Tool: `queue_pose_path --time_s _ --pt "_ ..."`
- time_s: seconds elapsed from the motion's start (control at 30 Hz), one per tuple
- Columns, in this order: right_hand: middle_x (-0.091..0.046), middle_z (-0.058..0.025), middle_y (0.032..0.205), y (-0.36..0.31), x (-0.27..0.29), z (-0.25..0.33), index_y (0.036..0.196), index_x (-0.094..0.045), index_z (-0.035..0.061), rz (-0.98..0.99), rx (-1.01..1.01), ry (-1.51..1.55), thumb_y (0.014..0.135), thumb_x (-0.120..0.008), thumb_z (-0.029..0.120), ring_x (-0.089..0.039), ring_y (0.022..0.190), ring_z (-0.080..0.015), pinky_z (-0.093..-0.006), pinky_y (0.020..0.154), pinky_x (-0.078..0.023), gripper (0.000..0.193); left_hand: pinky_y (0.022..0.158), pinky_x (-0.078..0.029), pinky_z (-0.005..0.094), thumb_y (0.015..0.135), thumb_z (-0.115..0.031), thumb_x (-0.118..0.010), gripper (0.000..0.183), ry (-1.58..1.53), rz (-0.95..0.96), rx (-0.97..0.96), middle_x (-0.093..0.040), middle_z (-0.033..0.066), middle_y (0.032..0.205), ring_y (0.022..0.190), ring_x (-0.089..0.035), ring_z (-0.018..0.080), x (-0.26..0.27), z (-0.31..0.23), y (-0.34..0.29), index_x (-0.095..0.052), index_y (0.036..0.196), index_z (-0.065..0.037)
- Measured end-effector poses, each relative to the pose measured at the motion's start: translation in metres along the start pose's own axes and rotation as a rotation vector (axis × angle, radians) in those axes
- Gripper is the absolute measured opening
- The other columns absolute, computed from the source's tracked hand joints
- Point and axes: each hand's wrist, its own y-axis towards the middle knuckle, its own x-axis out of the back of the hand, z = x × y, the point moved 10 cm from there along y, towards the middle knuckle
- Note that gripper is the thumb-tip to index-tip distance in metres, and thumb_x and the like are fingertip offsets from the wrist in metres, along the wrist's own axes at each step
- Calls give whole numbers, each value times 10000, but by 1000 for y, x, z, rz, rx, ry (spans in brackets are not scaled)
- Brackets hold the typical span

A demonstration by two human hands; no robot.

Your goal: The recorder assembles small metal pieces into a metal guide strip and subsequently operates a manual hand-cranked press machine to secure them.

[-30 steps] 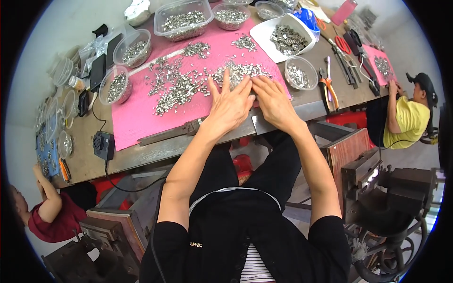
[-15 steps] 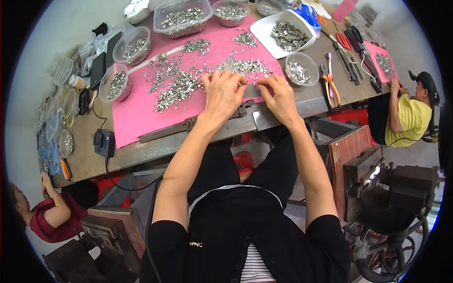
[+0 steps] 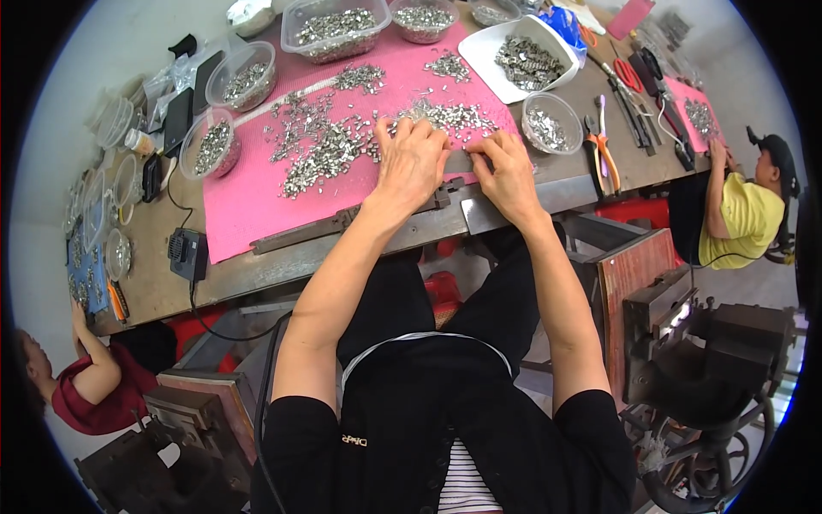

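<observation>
Both hands work at the near edge of a pink mat [image 3: 231, 224], just above a metal bar fixture [image 3: 342, 221] along the bench edge. My left hand [image 3: 413, 164] is closed, its fingers curled down beside a loose heap of small silvery metal pieces [image 3: 458, 116]. Thumb and forefinger of my right hand [image 3: 507, 174] are pinched together close to the left thumb. Whatever lies between the fingertips is too small or hidden to make out. A larger spread of metal pieces [image 3: 321, 161] covers the mat left of my left hand.
Clear plastic tubs of metal pieces [image 3: 210, 147] stand left and behind. At right are a white tray [image 3: 479, 64], a round tub [image 3: 550, 124] and orange-handled pliers [image 3: 606, 158]. A black adapter [image 3: 187, 254] sits at left. Co-workers sit on either side, in yellow [image 3: 741, 214] and dark red [image 3: 98, 390].
My left hand has shifted slightly right, its fingers more curled; my right hand stays nearly in place, still pinched. The left co-worker's arm has moved up toward the bench.
</observation>
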Motion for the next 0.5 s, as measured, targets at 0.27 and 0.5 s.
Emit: queue_pose_path --time_s 0.27,0.5 --pt "-628 -93 857 1 3 -11 899 -728 47 15 -142 171 821 -738 38 -602 829 -286 -402 769 -483 79 1069 -300 588 885 -141 -722 66 9 32 -1 -630 57 943 1035 -587 266 -7 1 0 -718 944 -112" --pt "-601 -89 871 3 -3 -1 903 -716 52 40 -24 17 812 -754 69 -582 856 -294 -418 787 -469 100 1043 -322 492 908 -94 -677 53 -102 -100 72 -647 44 892 968 -597 248 39 10 -20 -674 961 -91"
